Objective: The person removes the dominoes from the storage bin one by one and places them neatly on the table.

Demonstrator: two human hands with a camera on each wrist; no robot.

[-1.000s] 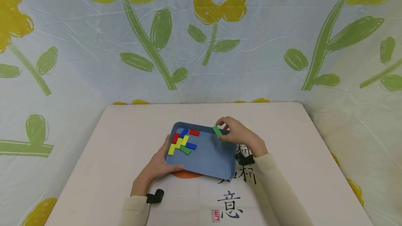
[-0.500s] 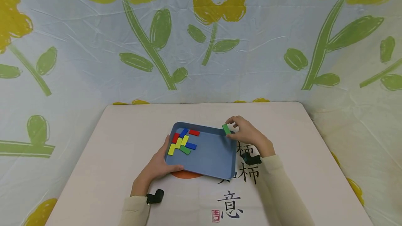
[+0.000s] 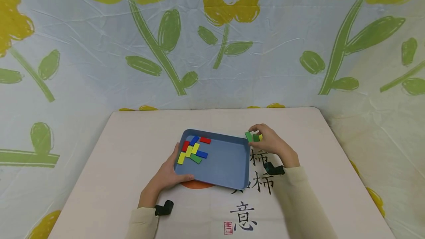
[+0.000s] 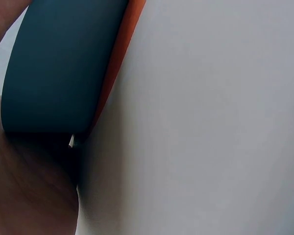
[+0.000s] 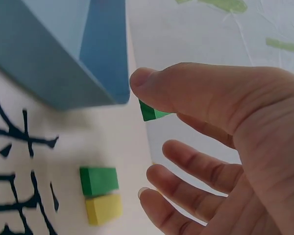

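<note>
A shallow blue tray (image 3: 225, 165) lies on the table, turned slightly. My left hand (image 3: 168, 172) grips its near left corner, thumb along the front wall and fingers at the left side. Between thumb and fingertip, my right hand (image 3: 270, 142) pinches a green block (image 3: 248, 136) just past the tray's far right corner. In the right wrist view, the thumb mostly hides that held block (image 5: 148, 112). Below the hand, another green block (image 5: 100, 181) and a yellow block (image 5: 105, 209) lie side by side on the table. Several red, blue, yellow and green blocks (image 3: 189, 151) sit in the tray's left part.
The pale table (image 3: 139, 135) carries a cloth print with black brush characters (image 3: 244, 217) and an orange shape (image 3: 196, 184) partly under the tray. A flower-patterned curtain (image 3: 265, 69) stands behind the table and along its sides.
The right hand has carried the green block rightward, from above the tray to beyond its right rim, near the green and yellow blocks. The left hand and tray have stayed put.
</note>
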